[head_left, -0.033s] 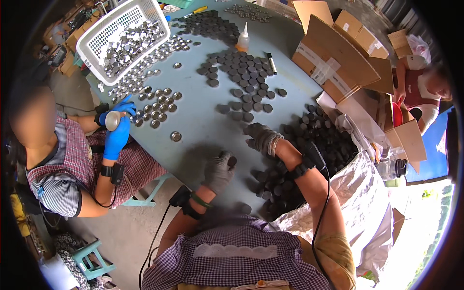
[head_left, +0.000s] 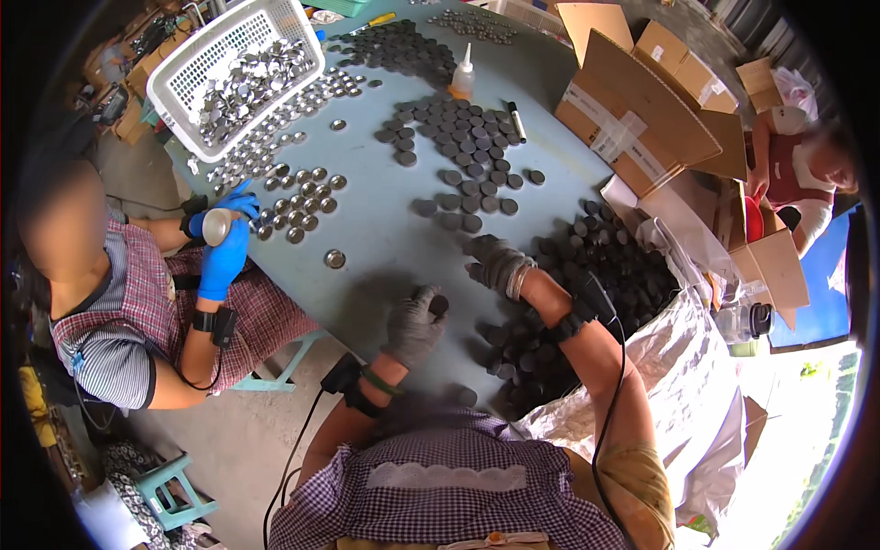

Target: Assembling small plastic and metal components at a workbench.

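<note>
Head view shows the left hand [head_left: 414,325] pinching a dark disc [head_left: 439,303] just beside the right hand [head_left: 496,261], which rests spread over loose discs [head_left: 458,197] lying farther up the surface [head_left: 385,229].

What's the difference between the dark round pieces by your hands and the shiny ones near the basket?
The dark discs are matte grey and look flat; the shiny caps are silvery and reflective. The dark discs are heaped by the right hand; the shiny caps lie in one layer beside the white basket. Both are small, round and on the blue table.
</note>
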Motion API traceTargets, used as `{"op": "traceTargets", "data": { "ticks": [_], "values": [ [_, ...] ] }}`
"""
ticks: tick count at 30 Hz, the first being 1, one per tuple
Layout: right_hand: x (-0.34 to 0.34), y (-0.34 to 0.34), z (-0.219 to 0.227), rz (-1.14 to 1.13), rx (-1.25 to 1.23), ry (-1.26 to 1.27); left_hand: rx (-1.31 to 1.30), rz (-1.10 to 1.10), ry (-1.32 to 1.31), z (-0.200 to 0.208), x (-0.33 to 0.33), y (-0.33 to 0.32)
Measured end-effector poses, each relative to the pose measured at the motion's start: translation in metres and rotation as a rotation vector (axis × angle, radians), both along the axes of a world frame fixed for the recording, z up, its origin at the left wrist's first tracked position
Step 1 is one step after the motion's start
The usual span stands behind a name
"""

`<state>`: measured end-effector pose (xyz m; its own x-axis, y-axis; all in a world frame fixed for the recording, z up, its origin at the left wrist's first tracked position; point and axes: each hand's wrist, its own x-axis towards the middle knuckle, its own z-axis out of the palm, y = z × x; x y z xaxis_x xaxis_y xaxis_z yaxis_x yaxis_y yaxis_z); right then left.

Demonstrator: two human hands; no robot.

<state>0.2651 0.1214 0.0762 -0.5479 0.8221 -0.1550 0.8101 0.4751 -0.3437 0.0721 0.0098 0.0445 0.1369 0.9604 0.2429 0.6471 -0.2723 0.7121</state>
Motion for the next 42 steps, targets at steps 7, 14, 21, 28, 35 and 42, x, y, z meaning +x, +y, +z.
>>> {"op": "traceTargets", "data": {
  "ticks": [7, 14, 21, 28, 35, 42],
  "values": [
    [-0.050, -0.009, -0.016, -0.003, -0.727, 0.381, 0.165, 0.129, -0.131, 0.027, -0.016, -0.002],
    [-0.057, -0.047, 0.026, -0.242, -1.194, 1.178, 0.156, 0.134, -0.436, 0.050, -0.031, -0.011],
    [-0.067, -0.046, 0.045, -0.201, -1.267, 1.119, 0.138, 0.074, -0.505, 0.039, -0.042, -0.013],
    [-0.065, -0.037, 0.019, -0.222, -0.894, 0.909, 0.143, 0.104, -0.508, 0.035, -0.045, -0.013],
    [-0.067, -0.031, 0.039, -0.378, -0.974, 0.585, 0.122, 0.131, -0.486, 0.020, -0.051, -0.011],
    [-0.088, -0.029, 0.012, -0.271, -0.954, 0.882, 0.145, 0.159, -0.485, 0.013, -0.059, -0.010]
  ]
}}
